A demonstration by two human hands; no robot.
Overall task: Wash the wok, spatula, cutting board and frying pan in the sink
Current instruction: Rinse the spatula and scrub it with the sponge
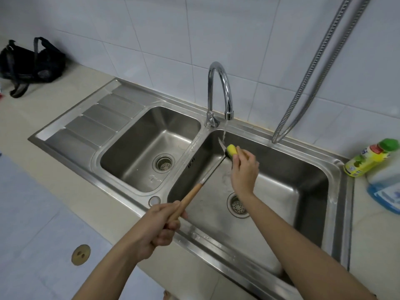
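My left hand grips the wooden handle of the spatula, which slants up over the right basin of the steel sink. Its metal blade reaches under the thin stream of water running from the chrome faucet. My right hand pinches a yellow sponge with a dark scouring side and presses it against the blade. No wok, cutting board or frying pan is in view.
The left basin and ribbed drainboard hold nothing. A black bag lies on the counter at the far left. Two detergent bottles stand at the sink's right edge. A metal hose hangs along the tiled wall.
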